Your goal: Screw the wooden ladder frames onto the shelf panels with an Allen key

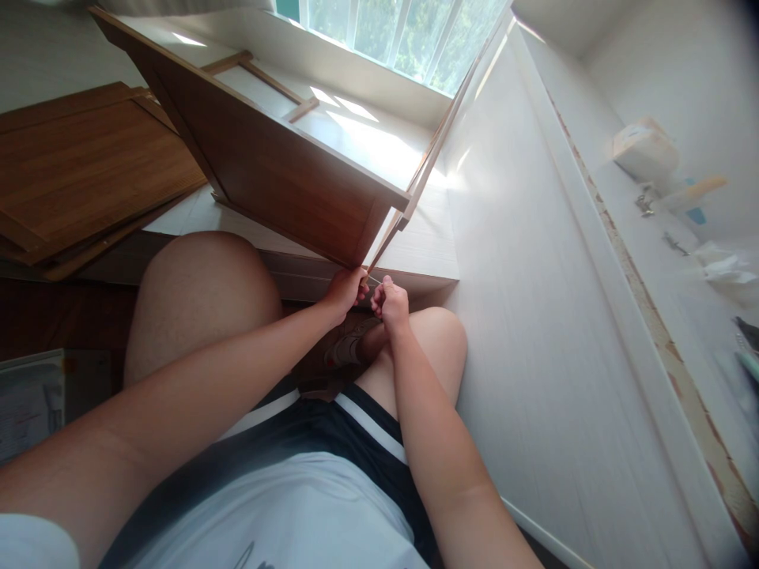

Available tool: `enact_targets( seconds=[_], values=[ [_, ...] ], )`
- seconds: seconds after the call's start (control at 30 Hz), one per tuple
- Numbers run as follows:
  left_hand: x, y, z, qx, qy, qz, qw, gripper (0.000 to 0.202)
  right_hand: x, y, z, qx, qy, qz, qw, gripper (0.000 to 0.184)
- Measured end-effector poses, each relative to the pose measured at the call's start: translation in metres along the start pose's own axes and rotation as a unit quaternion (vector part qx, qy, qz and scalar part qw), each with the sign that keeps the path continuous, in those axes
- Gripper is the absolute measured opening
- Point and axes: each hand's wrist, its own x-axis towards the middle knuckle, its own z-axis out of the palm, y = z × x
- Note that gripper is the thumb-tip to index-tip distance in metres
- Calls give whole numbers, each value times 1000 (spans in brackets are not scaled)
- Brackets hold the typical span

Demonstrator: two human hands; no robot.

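I sit with my knees up in front of a tilted dark wood panel (266, 170) whose near corner meets a thin light-edged board (442, 142). My left hand (345, 290) is closed around that lower corner of the panel. My right hand (390, 303) is clenched just beside it, pinching a small thin metal piece (374, 278) at the joint; what it is stays too small to name. Both hands nearly touch each other.
Brown wood panels (77, 178) are stacked at the left. A large white board (534, 316) leans along the right. A white base panel (424, 253) lies under the corner. Paper instructions (29, 403) rest by my left arm; clutter (646, 150) sits at the far right below a window (391, 35).
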Motion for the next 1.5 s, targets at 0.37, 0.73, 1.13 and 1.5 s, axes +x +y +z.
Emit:
enact_targets(
  seconds=[0.37, 0.73, 1.13, 1.5],
  values=[
    [-3, 2, 1, 2, 0, 1, 1000, 23, 1, -1, 0, 15, -2, 33, 999, 53],
    [-3, 2, 2, 0, -1, 7, 1000, 23, 1, -3, -3, -2, 12, 21, 1000, 52],
    [-4, 4, 3, -2, -1, 1, 1000, 22, 2, 1, -3, -1, 16, -3, 1000, 52],
    [-4, 4, 2, -3, 2, -7, 1000, 21, 3, 8, -6, -52, 19, -72, 996, 52]
  ],
)
